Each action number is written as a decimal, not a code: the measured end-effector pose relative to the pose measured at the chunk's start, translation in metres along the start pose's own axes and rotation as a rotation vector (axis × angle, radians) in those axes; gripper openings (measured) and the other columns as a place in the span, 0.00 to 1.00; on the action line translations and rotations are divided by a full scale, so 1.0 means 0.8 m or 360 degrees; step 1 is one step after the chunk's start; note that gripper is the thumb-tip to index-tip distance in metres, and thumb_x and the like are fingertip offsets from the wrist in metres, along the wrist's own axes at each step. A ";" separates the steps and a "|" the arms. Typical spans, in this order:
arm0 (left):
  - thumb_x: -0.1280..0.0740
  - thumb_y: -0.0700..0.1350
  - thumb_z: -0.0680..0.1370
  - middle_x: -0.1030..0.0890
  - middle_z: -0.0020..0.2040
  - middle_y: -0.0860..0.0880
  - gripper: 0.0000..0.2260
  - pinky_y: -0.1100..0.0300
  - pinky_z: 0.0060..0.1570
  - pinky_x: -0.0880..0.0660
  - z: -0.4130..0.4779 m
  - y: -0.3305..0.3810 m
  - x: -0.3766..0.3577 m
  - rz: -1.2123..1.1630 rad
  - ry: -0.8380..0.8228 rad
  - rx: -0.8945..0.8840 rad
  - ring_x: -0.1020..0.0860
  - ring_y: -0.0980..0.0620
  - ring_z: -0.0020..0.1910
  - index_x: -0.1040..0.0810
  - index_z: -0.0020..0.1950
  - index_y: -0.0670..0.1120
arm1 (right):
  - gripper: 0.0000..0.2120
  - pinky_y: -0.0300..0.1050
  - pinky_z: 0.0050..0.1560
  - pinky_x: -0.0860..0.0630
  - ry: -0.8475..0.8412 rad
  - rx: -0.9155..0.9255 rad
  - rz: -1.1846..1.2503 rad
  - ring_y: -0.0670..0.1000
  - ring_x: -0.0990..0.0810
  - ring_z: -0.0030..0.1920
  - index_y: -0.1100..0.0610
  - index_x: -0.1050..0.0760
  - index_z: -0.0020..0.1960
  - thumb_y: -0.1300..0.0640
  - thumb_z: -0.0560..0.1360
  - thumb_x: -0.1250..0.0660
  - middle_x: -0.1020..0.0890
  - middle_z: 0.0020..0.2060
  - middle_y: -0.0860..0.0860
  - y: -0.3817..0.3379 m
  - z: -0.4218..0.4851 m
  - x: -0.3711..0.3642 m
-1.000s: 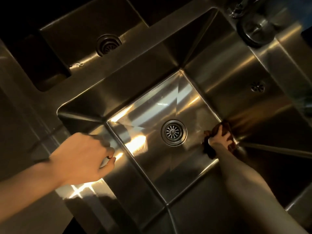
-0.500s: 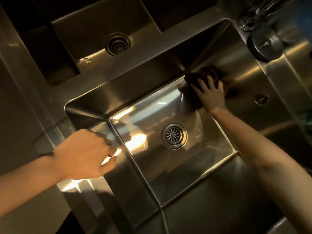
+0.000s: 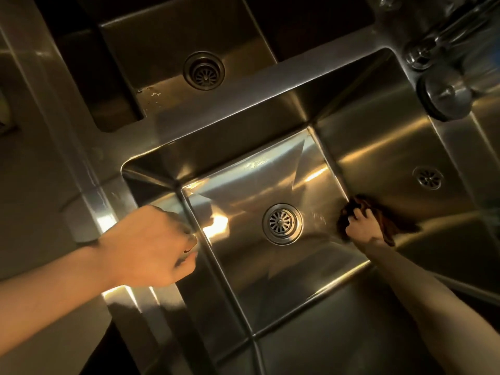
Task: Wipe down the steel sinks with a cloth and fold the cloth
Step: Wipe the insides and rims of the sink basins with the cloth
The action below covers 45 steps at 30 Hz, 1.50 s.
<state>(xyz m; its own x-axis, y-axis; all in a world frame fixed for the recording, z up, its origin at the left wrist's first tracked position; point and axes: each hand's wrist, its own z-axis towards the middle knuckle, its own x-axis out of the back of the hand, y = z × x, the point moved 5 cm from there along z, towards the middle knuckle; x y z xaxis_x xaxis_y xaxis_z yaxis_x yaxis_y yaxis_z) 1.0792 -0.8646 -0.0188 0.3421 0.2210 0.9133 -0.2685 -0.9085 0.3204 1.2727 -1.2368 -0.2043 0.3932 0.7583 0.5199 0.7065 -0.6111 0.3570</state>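
Grips the dark cloth (image 3: 385, 221) in the curled fingers of the right hand (image 3: 361, 227) against the near sink (image 3: 243, 280) wall, middle right of the frame, with the left hand (image 3: 148, 244) curled round nothing at the left.

Brushed steel surface (image 3: 40, 171) runs along the left, dull grey, with a bright warm glare patch near its inner edge. Light is low and amber and comes from one side. Far corners fall to near black. Upper right: chrome tap fittings (image 3: 422, 54), blurred, with a round steel knob (image 3: 445, 97) just below them. A few water drops (image 3: 151, 93) sit on the steel ledge further back. Dark gap (image 3: 116, 345) below the surface's near edge, too dim to read.
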 end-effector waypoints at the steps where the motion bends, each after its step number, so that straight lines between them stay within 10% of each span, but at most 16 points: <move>1: 0.43 0.53 0.71 0.32 0.23 0.52 0.15 0.59 0.24 0.30 0.001 0.001 0.003 0.0049 0.0002 -0.0037 0.30 0.49 0.23 0.38 0.26 0.49 | 0.17 0.54 0.65 0.38 -0.0004 -0.0108 0.0172 0.59 0.39 0.69 0.48 0.29 0.68 0.53 0.80 0.44 0.31 0.69 0.51 0.004 -0.009 -0.004; 6: 0.42 0.54 0.71 0.31 0.22 0.52 0.17 0.58 0.25 0.28 -0.001 0.003 0.001 0.0162 -0.0006 -0.0059 0.28 0.49 0.24 0.28 0.24 0.49 | 0.26 0.59 0.66 0.41 0.0267 -0.0974 0.1629 0.68 0.41 0.68 0.50 0.39 0.74 0.55 0.77 0.38 0.40 0.71 0.60 -0.024 -0.009 -0.012; 11: 0.44 0.56 0.72 0.31 0.23 0.53 0.19 0.57 0.25 0.27 0.000 0.000 -0.003 0.0132 -0.0016 -0.0055 0.29 0.50 0.24 0.27 0.25 0.49 | 0.30 0.69 0.65 0.42 -0.0031 -0.1408 0.1963 0.66 0.50 0.72 0.47 0.47 0.76 0.50 0.78 0.40 0.48 0.74 0.58 -0.058 0.051 0.069; 20: 0.44 0.56 0.72 0.33 0.20 0.54 0.20 0.64 0.23 0.41 0.001 0.006 0.007 0.0221 -0.0050 -0.0052 0.32 0.54 0.22 0.29 0.22 0.50 | 0.26 0.61 0.65 0.37 0.0468 -0.0500 0.1462 0.66 0.43 0.69 0.55 0.39 0.73 0.53 0.76 0.38 0.41 0.72 0.56 -0.127 0.143 0.242; 29: 0.45 0.55 0.73 0.31 0.22 0.52 0.19 0.61 0.24 0.38 0.003 0.003 0.002 0.0250 -0.0277 -0.0023 0.30 0.51 0.23 0.28 0.26 0.49 | 0.31 0.65 0.68 0.44 0.0727 0.0358 0.0790 0.65 0.48 0.73 0.52 0.45 0.76 0.50 0.76 0.39 0.45 0.76 0.55 -0.297 0.059 0.213; 34: 0.44 0.53 0.71 0.40 0.20 0.52 0.18 0.64 0.27 0.47 0.009 0.008 0.023 0.0354 -0.0215 0.0001 0.45 0.51 0.22 0.38 0.24 0.48 | 0.29 0.68 0.67 0.43 0.0633 0.0408 0.0682 0.66 0.48 0.74 0.51 0.46 0.76 0.49 0.78 0.42 0.45 0.76 0.56 -0.341 0.058 0.213; 38: 0.46 0.54 0.73 0.31 0.21 0.52 0.16 0.63 0.25 0.40 0.003 0.006 0.010 0.0291 -0.0301 0.0005 0.35 0.51 0.20 0.37 0.27 0.49 | 0.26 0.64 0.63 0.36 0.0628 0.0635 0.0705 0.62 0.42 0.74 0.47 0.39 0.74 0.49 0.77 0.52 0.40 0.75 0.52 -0.346 0.036 0.185; 41: 0.47 0.54 0.73 0.32 0.21 0.53 0.18 0.65 0.24 0.43 0.004 0.006 0.011 0.0341 -0.0283 -0.0017 0.33 0.55 0.19 0.28 0.26 0.50 | 0.28 0.69 0.67 0.41 0.0380 0.0642 0.0847 0.61 0.49 0.75 0.45 0.47 0.76 0.50 0.77 0.46 0.47 0.76 0.51 -0.392 0.005 0.131; 45: 0.52 0.56 0.74 0.27 0.23 0.51 0.23 0.64 0.24 0.50 0.004 0.004 0.009 0.0386 -0.0247 -0.0027 0.30 0.53 0.21 0.25 0.28 0.49 | 0.24 0.71 0.53 0.27 0.0092 0.0237 0.1018 0.60 0.32 0.68 0.38 0.34 0.67 0.42 0.72 0.34 0.32 0.70 0.48 -0.380 -0.059 0.035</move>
<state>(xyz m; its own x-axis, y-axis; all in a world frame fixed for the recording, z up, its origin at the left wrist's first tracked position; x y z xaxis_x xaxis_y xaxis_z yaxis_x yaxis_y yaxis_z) 1.0835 -0.8670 -0.0116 0.3993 -0.0598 0.9148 -0.3736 -0.9219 0.1028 1.0409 -1.0407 -0.2618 0.7332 0.2400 0.6362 0.4195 -0.8960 -0.1454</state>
